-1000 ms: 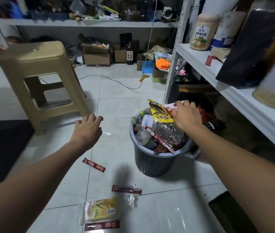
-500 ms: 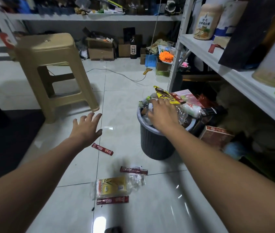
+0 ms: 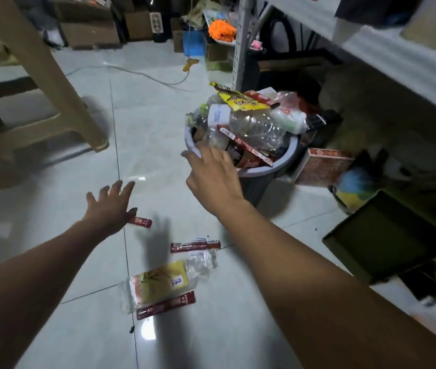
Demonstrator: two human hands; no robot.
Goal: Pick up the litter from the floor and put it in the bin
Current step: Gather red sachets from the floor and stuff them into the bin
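Observation:
A grey bin (image 3: pixel 283 161) stands on the tiled floor, heaped with clear bottles and wrappers. My right hand (image 3: pixel 213 177) hovers at its near-left rim, fingers apart and empty. My left hand (image 3: pixel 110 205) is spread flat over the floor, empty, partly covering a small red sachet (image 3: pixel 142 222). Nearer to me lie a second red sachet (image 3: pixel 194 246), a clear plastic bag with a yellow label (image 3: pixel 163 283) and a third red sachet (image 3: pixel 166 306) along its near edge.
A beige plastic stool (image 3: pixel 38 75) stands at the left. A white metal shelf (image 3: pixel 387 51) runs along the right, with a red box (image 3: pixel 320 166) and a dark tray (image 3: pixel 390 238) on the floor beneath it. Cardboard boxes (image 3: pixel 89 27) and a cable (image 3: pixel 142 74) lie farther back.
My right hand has come off the top of the bin's heap and drawn back to its near-left rim. My left hand has dropped lower over the first red sachet. The view has tilted down.

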